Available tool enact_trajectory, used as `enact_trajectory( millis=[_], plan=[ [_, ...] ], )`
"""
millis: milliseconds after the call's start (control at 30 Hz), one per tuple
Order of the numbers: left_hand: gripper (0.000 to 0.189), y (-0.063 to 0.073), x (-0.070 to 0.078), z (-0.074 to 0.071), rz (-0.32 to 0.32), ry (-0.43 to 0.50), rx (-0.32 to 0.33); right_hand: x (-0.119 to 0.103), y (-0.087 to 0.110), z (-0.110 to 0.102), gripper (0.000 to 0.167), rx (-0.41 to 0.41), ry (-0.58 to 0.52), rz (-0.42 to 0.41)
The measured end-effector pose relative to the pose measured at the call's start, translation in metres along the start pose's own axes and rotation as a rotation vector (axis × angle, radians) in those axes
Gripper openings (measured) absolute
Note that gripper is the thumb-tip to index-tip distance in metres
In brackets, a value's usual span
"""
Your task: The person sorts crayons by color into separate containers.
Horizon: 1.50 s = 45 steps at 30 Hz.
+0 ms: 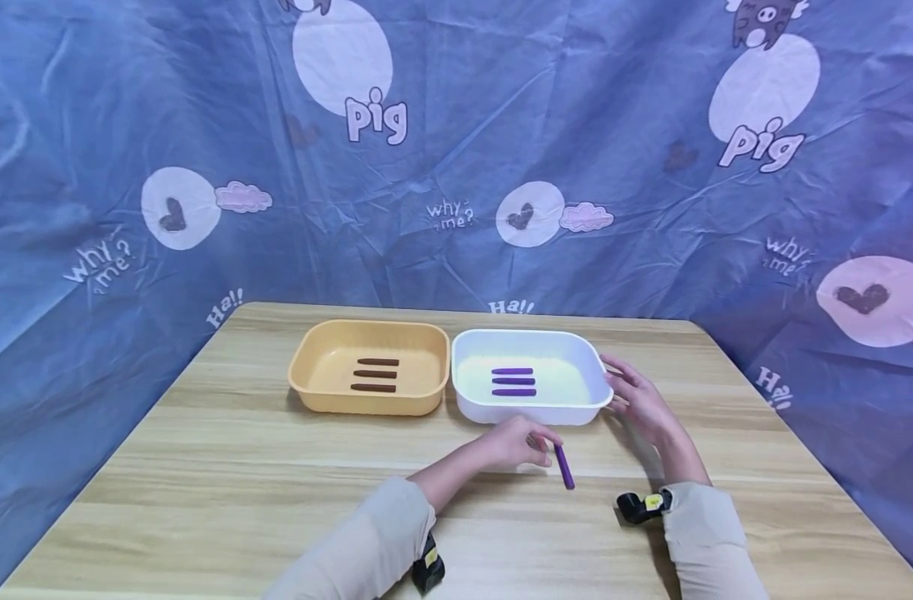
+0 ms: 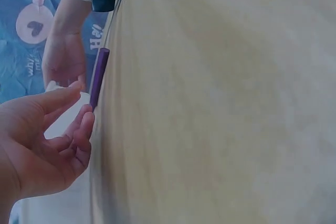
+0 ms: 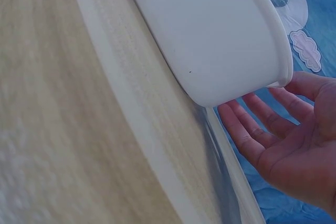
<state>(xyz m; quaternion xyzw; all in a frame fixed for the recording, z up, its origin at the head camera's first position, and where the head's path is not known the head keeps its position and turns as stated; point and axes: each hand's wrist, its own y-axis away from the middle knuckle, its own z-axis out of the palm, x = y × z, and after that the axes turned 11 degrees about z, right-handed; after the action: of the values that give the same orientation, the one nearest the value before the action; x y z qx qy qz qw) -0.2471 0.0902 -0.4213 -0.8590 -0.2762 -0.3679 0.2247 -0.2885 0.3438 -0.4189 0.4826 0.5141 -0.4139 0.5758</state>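
Observation:
A purple crayon [image 1: 564, 467] lies on the table in front of the white tray [image 1: 534, 416]. Around its far end my left hand [image 1: 512, 443] reaches with thumb and fingers apart; in the left wrist view the fingertips are close to the crayon [image 2: 99, 77], and contact is hard to judge. At the tray's right end, my right hand [image 1: 644, 404] rests its loosely extended fingers against the outer wall, as the right wrist view also shows for the tray [image 3: 220, 35]. Three purple crayons [image 1: 514, 381] sit side by side inside the white tray.
Directly left of the white tray stands an orange tray [image 1: 369, 403] with three brown crayons [image 1: 375, 375] in it. Both trays are on a wooden table [image 1: 223, 475]. Behind it hangs a blue printed curtain [image 1: 456, 150]. Each wrist carries a small black camera [image 1: 639, 506].

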Motion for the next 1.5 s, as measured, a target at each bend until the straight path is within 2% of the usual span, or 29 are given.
enact_trajectory(
  millis=[167, 367, 467, 567, 667, 833, 900, 967, 1067, 1267, 1500],
  plan=[
    [0.043, -0.005, -0.006, 0.002, 0.008, -0.04, -0.039, 0.0, -0.001, 0.0, 0.054, 0.005, 0.029, 0.007],
    [0.04, -0.01, -0.007, 0.002, 0.071, -0.249, -0.104, -0.001, -0.001, 0.0, 0.054, 0.009, 0.028, 0.001],
    [0.032, -0.011, -0.007, 0.003, 0.06, -0.31, -0.1, -0.001, 0.0, -0.001, 0.054, 0.002, 0.011, 0.002],
    [0.024, -0.011, -0.005, 0.005, 0.008, -0.328, -0.079, -0.001, 0.001, -0.001, 0.053, -0.002, -0.005, 0.002],
    [0.02, -0.009, -0.002, 0.007, -0.026, -0.389, -0.064, 0.0, 0.001, -0.001, 0.053, 0.002, -0.005, -0.001],
    [0.024, -0.006, 0.004, 0.011, -0.006, -0.585, -0.052, 0.001, -0.001, -0.001, 0.053, -0.003, 0.008, -0.002],
    [0.025, -0.007, 0.006, 0.011, 0.012, -0.624, -0.044, 0.001, -0.001, -0.001, 0.053, -0.002, 0.008, -0.002],
    [0.025, -0.008, 0.005, 0.011, 0.032, -0.621, -0.036, 0.001, -0.001, -0.001, 0.053, 0.003, 0.01, -0.001],
    [0.024, -0.009, 0.001, 0.01, 0.05, -0.563, -0.028, 0.001, 0.0, -0.001, 0.054, 0.008, 0.017, 0.0],
    [0.023, -0.007, -0.006, 0.009, 0.078, -0.466, -0.057, 0.001, -0.001, -0.002, 0.053, 0.017, 0.035, -0.006],
    [0.022, -0.006, -0.005, 0.008, 0.044, -0.413, -0.078, 0.001, -0.001, -0.002, 0.053, 0.019, 0.041, -0.01]
  ],
)
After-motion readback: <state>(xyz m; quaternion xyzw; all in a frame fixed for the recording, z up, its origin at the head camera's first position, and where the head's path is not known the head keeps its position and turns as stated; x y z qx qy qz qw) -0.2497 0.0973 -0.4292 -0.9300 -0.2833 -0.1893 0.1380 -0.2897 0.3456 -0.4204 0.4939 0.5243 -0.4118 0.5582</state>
